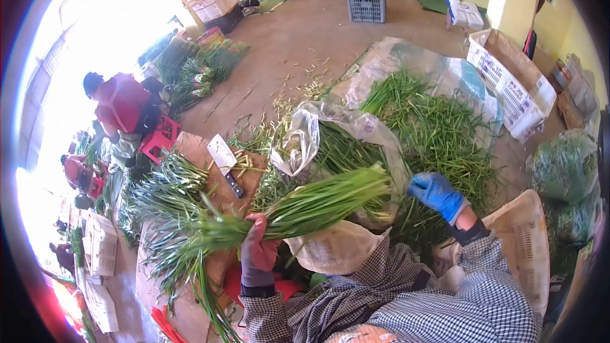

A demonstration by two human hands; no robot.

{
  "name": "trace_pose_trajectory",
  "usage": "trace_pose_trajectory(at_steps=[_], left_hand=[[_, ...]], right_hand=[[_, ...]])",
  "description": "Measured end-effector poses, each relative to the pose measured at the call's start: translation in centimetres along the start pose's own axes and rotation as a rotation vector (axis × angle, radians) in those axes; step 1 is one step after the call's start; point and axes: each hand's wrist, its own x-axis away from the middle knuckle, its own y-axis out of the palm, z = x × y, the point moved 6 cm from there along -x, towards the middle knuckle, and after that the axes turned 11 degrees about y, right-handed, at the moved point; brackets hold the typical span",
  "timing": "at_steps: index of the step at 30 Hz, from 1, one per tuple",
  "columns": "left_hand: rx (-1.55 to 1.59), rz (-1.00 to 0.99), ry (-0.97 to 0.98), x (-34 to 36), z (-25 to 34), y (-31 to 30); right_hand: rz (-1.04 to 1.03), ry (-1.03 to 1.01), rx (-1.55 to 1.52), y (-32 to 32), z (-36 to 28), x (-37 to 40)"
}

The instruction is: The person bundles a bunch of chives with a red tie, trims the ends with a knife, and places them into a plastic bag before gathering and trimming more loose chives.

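My left hand (259, 251), in a pinkish glove, is closed round a bunch of garlic chives (318, 203). The bunch lies slantwise across my lap, its light green ends toward the right and its other end fanning out at the left. Off the right end of the bunch is my right hand (438, 197) in a blue glove, its fingers curled together; I cannot tell whether anything is in them. Behind the bunch stands a clear plastic bag (387, 143) with green stalks in it. A cleaver (225, 164) with a black handle rests on a wooden board (251, 184) to the left.
Loose greens (438, 127) cover a plastic sheet (426, 57) ahead. More long-leafed bunches (168, 197) lie by the board. A white crate (511, 82) stands at the right. At the left, a person (124, 105) in red sits near a red stool (159, 138).
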Motion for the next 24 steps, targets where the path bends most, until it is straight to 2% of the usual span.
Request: trace_pose_trajectory(at_steps=[2, 3, 4, 5, 6, 8, 9, 11, 14, 16, 17, 19, 20, 22, 24], left_hand=[[0.14, -0.074, 0.078, 0.7, -0.9, -3.5], [0.152, -0.021, 0.096, 1.2, -1.5, -4.6], [0.15, -0.022, 0.093, 1.6, -1.7, -3.9], [0.154, -0.001, 0.138, 2.2, -1.3, -2.9], [0.158, 0.019, 0.182, 2.8, -1.1, -2.0], [0.195, -0.03, 0.22, 3.2, -0.7, -0.3], [0.192, -0.023, 0.196, 3.4, -0.7, 0.0], [0.184, -0.027, 0.17, 3.3, -0.5, 0.7], [0.178, 0.015, 0.181, 3.6, -0.8, 0.9], [0.176, 0.024, 0.261, 3.6, -1.1, 0.2], [0.164, 0.013, 0.274, 4.0, -0.6, 0.6], [0.145, 0.044, 0.275, 4.4, -0.3, -0.1], [0.132, 0.071, 0.27, 4.8, -0.2, -0.5], [0.153, 0.106, 0.25, 5.3, 0.2, -0.5], [0.172, 0.148, 0.241, 5.6, 0.3, -1.5]], right_hand=[[0.107, 0.064, 0.064, -1.2, 3.0, 1.6], [0.105, 0.141, 0.124, -1.7, 4.8, 2.3], [0.104, 0.217, 0.185, -2.4, 7.0, 3.0], [0.084, 0.231, 0.312, -2.8, 8.1, 3.3], [0.085, 0.235, 0.309, -2.5, 8.4, 3.5], [0.1, 0.284, 0.113, -3.8, 4.5, 3.6], [0.192, 0.156, -0.12, -2.1, 5.2, 2.8], [0.141, 0.067, -0.433, 0.0, 2.4, 0.1], [0.013, 0.015, -0.493, 3.9, -3.9, -2.5], [0.027, -0.014, -0.055, 7.7, -6.5, -2.8], [0.026, -0.013, -0.058, 9.1, -5.5, -3.1], [0.044, -0.073, -0.53, 10.8, -2.8, -3.2], [0.034, -0.064, -0.532, 9.9, -2.6, -2.5], [0.021, 0.169, -0.618, 6.9, 0.1, -1.5], [0.175, 0.106, -0.5, 3.1, 4.0, -0.3]])
